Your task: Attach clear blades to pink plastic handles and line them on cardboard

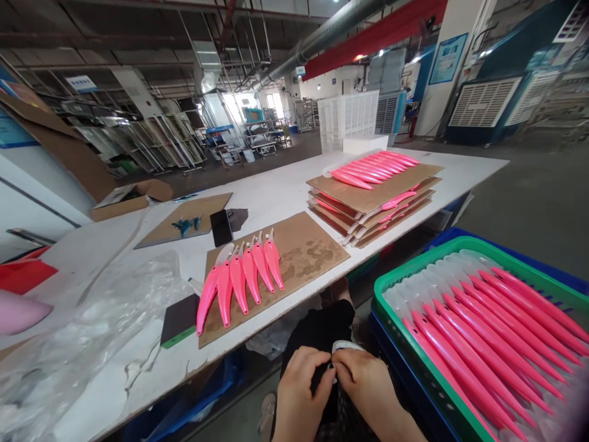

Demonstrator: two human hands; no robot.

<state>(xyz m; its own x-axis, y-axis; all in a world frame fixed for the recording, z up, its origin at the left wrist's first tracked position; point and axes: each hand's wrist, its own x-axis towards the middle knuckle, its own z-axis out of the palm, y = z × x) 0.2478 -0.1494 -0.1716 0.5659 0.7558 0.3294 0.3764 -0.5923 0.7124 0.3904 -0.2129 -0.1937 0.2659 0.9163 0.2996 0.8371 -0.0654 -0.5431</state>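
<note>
My left hand (301,387) and my right hand (365,383) meet low over my lap, below the table edge. Both have fingers curled and pinch a small white piece (346,347) between them; I cannot make out what it is. Several pink fish-shaped lures (242,276) lie in a row on a brown cardboard sheet (304,252) on the white table (285,190), ahead of my hands. To my right a green crate (391,279) holds several long pink lure bodies (483,344) on clear plastic.
A stack of cardboard sheets (375,202) with more pink lures stands at the far right of the table. A black phone (221,227), another cardboard sheet (184,221), crumpled clear plastic (92,319) and a dark pad (179,319) lie to the left. Blue crates sit under the table.
</note>
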